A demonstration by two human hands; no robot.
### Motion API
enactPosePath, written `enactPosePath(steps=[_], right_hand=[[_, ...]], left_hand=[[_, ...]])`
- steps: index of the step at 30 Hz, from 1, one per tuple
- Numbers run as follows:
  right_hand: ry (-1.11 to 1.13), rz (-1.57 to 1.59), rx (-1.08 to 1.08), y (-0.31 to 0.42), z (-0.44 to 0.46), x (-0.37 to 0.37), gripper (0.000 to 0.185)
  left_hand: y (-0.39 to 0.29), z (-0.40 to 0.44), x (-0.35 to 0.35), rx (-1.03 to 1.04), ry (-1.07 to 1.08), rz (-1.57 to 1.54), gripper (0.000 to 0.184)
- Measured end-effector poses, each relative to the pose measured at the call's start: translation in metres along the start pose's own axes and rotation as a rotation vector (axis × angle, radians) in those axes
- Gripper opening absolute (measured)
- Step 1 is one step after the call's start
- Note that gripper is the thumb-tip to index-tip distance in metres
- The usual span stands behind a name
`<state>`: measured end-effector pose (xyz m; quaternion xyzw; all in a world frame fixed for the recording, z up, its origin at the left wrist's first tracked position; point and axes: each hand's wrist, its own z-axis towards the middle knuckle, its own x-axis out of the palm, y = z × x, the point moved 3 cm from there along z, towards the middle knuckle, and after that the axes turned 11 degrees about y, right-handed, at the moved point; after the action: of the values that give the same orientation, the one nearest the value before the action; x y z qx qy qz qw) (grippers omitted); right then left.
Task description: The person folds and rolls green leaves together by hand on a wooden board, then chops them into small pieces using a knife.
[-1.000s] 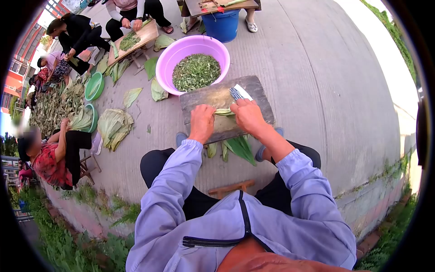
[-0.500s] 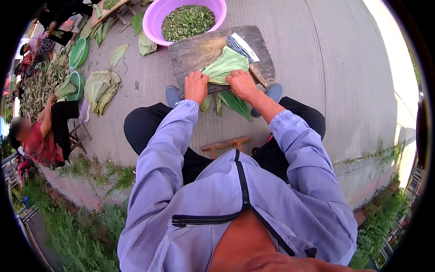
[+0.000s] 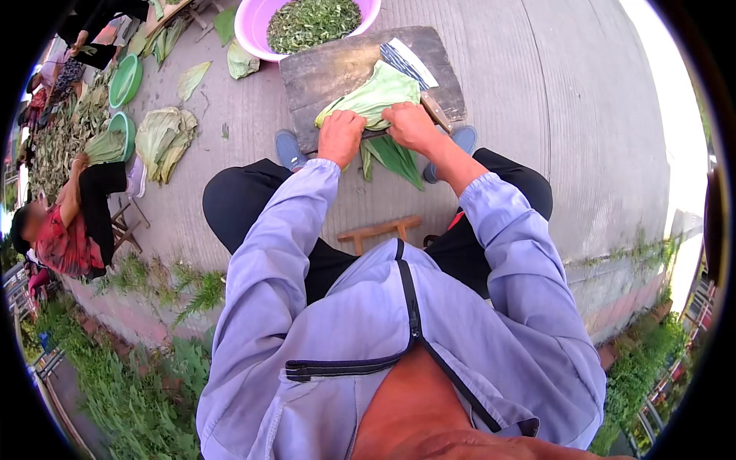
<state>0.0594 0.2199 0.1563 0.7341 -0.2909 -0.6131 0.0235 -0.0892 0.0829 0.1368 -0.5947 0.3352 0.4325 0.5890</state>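
A broad pale-green leaf lies across the dark wooden chopping board, apparently layered or folded. My left hand grips its near edge at the left, fingers curled over it. A short way to the right, my right hand pinches the same edge with closed fingers. Part of the leaf sticks out to the left beyond my left hand. Past the leaf lies a cleaver with a dark-patterned blade, its wooden handle pointing toward me by my right hand. Darker green leaves hang below the board's near edge.
Behind the board stands a purple basin of chopped greens. Loose leaves and green basins lie at the left, where a seated person holds leaves. A wooden stool shows between my knees.
My left hand has shifted right along the leaf's near edge, closer to my right hand. The leaf's left end now reaches past it. The cleaver stays in place on the board.
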Motion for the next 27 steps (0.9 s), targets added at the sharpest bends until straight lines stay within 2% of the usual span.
enactPosePath(steps=[3, 6, 13, 16, 19, 22, 23, 27], right_hand=[[0.086, 0.143, 0.049, -0.01, 0.006, 0.003, 0.031], [0.031, 0.308, 0.137, -0.016, 0.007, 0.003, 0.028], [-0.042, 0.323, 0.266, -0.017, 0.012, -0.007, 0.028], [-0.035, 0.318, 0.245, -0.014, 0.017, -0.011, 0.032], [0.013, 0.283, 0.27, -0.015, 0.023, -0.009, 0.03], [0.004, 0.279, 0.297, -0.017, 0.029, -0.005, 0.03], [-0.005, 0.273, 0.298, -0.017, 0.031, -0.004, 0.03], [-0.036, 0.302, 0.289, -0.02, 0.038, -0.003, 0.031]], left_hand=[[0.006, -0.004, 0.008, -0.065, 0.03, -0.075, 0.019], [0.01, 0.001, 0.009, -0.112, 0.027, -0.139, 0.016], [0.017, 0.012, 0.012, -0.226, 0.064, -0.202, 0.02], [0.015, 0.014, 0.008, -0.292, 0.111, -0.238, 0.026], [0.0, 0.015, 0.001, -0.277, 0.021, -0.238, 0.033], [-0.016, 0.016, 0.0, -0.15, -0.049, -0.285, 0.036], [-0.02, 0.016, 0.0, -0.074, -0.054, -0.259, 0.037], [-0.021, 0.016, 0.011, -0.035, -0.007, -0.12, 0.035]])
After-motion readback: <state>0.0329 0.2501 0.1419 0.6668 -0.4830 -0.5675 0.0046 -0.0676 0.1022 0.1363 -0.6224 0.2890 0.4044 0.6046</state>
